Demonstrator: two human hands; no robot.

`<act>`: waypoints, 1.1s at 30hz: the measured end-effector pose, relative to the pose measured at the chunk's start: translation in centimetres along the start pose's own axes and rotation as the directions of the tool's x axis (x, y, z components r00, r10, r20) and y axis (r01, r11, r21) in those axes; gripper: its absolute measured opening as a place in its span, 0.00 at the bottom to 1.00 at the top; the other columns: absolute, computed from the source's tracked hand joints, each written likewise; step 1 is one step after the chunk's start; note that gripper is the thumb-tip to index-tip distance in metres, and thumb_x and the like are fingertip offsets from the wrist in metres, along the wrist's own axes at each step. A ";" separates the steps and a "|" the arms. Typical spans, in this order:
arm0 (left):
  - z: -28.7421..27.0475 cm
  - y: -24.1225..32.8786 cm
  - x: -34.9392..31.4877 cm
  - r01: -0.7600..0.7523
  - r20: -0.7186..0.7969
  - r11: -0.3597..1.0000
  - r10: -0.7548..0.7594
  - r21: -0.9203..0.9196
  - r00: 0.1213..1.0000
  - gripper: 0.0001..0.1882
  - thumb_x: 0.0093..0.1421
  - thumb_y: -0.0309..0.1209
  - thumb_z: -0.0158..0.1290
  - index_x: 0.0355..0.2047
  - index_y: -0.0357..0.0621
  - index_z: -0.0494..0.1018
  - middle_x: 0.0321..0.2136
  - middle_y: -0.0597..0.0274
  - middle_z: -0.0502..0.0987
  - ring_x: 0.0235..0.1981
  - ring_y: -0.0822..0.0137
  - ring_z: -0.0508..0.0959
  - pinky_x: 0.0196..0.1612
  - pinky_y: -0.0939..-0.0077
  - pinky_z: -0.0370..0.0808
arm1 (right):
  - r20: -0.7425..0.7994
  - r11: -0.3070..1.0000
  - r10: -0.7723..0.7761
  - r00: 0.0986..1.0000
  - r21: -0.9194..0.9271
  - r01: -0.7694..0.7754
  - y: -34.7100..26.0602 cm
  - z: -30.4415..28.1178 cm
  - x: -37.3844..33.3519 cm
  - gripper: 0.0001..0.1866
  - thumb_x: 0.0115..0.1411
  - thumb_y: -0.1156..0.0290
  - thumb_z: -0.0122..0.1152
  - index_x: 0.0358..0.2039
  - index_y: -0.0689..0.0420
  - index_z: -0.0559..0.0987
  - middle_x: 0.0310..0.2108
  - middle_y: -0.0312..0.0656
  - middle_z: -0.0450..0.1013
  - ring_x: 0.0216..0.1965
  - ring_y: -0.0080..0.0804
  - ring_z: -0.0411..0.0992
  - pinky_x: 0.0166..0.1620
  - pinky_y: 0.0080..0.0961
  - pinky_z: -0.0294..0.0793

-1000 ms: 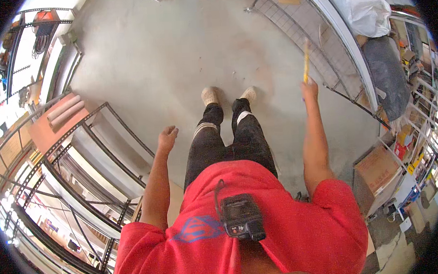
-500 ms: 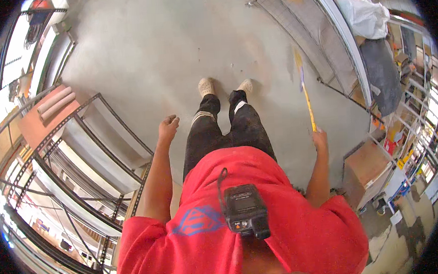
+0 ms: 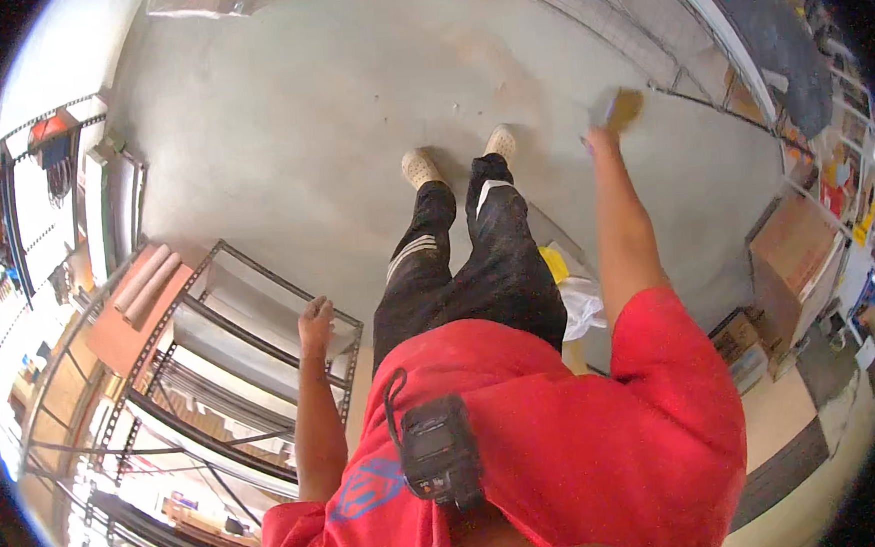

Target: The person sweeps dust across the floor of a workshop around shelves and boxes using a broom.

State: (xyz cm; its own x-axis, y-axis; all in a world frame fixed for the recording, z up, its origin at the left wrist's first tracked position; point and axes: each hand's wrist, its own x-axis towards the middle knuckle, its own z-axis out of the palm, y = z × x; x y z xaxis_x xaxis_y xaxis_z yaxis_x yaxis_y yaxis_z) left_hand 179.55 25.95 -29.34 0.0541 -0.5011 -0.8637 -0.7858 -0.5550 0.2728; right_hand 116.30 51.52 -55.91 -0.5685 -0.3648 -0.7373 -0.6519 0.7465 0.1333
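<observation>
My right hand (image 3: 602, 141), reaching out ahead on the right, is wrapped round a broom. The broom's golden-brown fanned bristles (image 3: 626, 110) show just beyond the fist, over the floor; its handle is mostly hidden behind the hand and arm. Low on the left, my left hand (image 3: 315, 321) hangs beside the metal rack (image 3: 259, 296), its fingers loosely bent and slightly apart, with nothing seen in them. A black device (image 3: 440, 452) on a strap rests against my red shirt (image 3: 547, 417).
Pale concrete floor (image 3: 279, 143) stretches ahead of my shoes (image 3: 421, 167). On the rack lie rolled tubes (image 3: 149, 281). To the right stand a leaning mesh frame (image 3: 592, 13) and a cardboard box (image 3: 794, 242). A white plastic bag (image 3: 582, 305) is beside my right leg.
My right hand has swung forward and up with the broom, whose long handle showed before. My stepping feet have swapped lead, and the rack has shifted right and lower in view.
</observation>
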 end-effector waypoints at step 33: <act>2.7 5.8 0.8 -0.003 0.141 0.994 0.019 -0.114 0.990 0.22 0.52 0.35 0.49 0.47 0.39 0.63 0.37 0.60 0.71 0.34 0.68 0.73 0.32 0.78 0.69 | -0.154 0.741 0.358 0.921 0.646 -0.180 -4.3 -5.2 -26.0 0.16 0.45 0.66 0.51 0.34 0.61 0.72 0.29 0.54 0.70 0.33 0.52 0.68 0.35 0.41 0.68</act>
State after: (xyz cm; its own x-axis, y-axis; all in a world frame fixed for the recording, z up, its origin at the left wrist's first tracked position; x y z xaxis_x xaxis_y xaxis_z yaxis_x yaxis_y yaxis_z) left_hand 173.38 24.19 -29.58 -0.0481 -0.4128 -0.9095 -0.7109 -0.6255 0.3215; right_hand 131.31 54.91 -33.86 -0.8341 -0.1542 -0.5296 -0.0565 0.9789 -0.1961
